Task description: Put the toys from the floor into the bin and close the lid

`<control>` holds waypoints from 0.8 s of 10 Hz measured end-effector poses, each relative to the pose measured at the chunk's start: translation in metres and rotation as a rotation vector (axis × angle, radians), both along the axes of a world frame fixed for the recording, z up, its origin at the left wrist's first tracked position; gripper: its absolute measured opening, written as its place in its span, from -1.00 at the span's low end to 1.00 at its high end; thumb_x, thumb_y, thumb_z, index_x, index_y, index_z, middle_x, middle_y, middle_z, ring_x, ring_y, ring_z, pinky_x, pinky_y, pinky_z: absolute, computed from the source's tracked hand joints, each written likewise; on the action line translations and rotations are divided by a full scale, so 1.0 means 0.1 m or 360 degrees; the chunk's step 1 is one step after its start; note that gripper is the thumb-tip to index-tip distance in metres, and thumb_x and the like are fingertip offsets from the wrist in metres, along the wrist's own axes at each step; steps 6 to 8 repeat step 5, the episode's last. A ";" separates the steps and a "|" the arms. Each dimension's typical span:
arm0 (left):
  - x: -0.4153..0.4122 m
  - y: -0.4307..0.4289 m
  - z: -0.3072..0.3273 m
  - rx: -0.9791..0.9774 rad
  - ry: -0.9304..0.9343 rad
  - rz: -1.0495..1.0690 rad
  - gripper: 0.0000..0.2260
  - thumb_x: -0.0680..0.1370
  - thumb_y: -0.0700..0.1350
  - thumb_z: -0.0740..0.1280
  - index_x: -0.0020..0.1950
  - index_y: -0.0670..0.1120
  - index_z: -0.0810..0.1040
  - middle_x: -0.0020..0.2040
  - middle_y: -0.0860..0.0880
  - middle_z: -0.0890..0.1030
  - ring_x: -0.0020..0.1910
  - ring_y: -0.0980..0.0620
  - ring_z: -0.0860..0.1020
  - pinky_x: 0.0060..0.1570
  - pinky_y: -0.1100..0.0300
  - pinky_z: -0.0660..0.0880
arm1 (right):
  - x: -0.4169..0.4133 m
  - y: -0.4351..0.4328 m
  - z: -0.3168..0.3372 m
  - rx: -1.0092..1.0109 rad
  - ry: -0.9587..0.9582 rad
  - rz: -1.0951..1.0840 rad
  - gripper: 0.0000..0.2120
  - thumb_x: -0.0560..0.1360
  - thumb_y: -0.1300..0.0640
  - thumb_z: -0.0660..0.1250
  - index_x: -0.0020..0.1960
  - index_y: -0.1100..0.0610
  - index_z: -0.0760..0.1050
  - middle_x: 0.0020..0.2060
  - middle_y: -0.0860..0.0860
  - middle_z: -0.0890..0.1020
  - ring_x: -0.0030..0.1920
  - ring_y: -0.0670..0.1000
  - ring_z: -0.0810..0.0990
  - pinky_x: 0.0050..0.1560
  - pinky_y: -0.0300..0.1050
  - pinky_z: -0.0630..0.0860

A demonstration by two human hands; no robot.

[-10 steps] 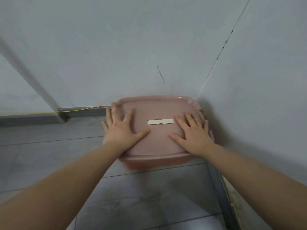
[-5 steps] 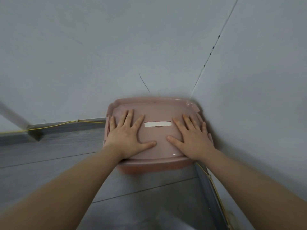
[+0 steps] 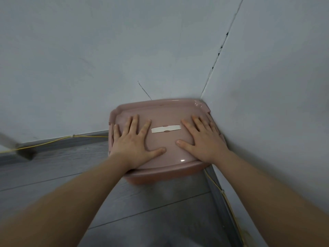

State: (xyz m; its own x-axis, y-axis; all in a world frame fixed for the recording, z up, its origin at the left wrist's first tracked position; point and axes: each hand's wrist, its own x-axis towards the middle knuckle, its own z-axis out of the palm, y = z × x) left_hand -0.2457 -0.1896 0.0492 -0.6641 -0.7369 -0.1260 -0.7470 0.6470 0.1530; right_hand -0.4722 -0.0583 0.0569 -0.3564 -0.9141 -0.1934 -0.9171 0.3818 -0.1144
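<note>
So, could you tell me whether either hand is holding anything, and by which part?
Nothing is gripped. The left hand and right hand lie flat, fingers straight, on top of the lid, one on each side of its white strip.

Bare left hand and right hand, bare forearms.

The lid is smooth pink plastic with a soft sheen, catching small bright glints at its near edge and far right corner. Under it the bin looks like the same plastic, a shade more orange. The white strip in the lid's middle is flat and matt, like paper or tape. The floor shows dull grey wood-grain planks. The wall is matt paint, finely cracked.
</note>
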 end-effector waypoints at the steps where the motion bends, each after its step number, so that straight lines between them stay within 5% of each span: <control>1: 0.03 -0.06 -0.02 0.0080 -0.0019 -0.0045 0.00 0.27 0.67 -0.08 0.59 0.23 -0.21 0.62 -0.05 -0.24 0.58 -0.02 -0.29 0.49 -0.24 -0.26 | 0.01 0.01 -0.01 -0.0017 0.0017 0.0020 -0.17 0.42 -0.58 -0.13 0.59 -0.25 -0.15 0.63 -0.01 -0.12 0.61 0.07 -0.17 0.57 0.17 -0.16; 3: 0.20 -0.06 0.19 0.0394 0.0447 0.0114 -0.04 0.21 0.58 0.05 0.55 0.18 0.24 0.61 -0.06 0.10 0.59 -0.05 0.03 0.54 -0.04 -0.14 | 0.12 0.01 0.10 0.0061 0.0205 0.0010 -0.19 0.46 -0.53 -0.19 0.60 -0.17 -0.12 0.62 0.04 -0.02 0.61 0.13 -0.08 0.53 0.28 -0.04; 5: 0.67 0.23 0.32 0.0196 0.0203 -0.0188 -0.17 0.34 0.49 0.00 0.56 0.16 0.19 0.62 -0.06 0.06 0.59 -0.11 0.01 0.53 -0.20 -0.03 | 0.49 0.11 0.32 0.0132 0.0275 -0.0161 -0.31 0.56 -0.42 -0.10 0.58 -0.11 0.04 0.59 0.09 0.09 0.56 0.20 0.08 0.44 0.38 0.12; 8: 0.67 0.23 0.32 0.0196 0.0203 -0.0188 -0.17 0.34 0.49 0.00 0.56 0.16 0.19 0.62 -0.06 0.06 0.59 -0.11 0.01 0.53 -0.20 -0.03 | 0.49 0.11 0.32 0.0132 0.0275 -0.0161 -0.31 0.56 -0.42 -0.10 0.58 -0.11 0.04 0.59 0.09 0.09 0.56 0.20 0.08 0.44 0.38 0.12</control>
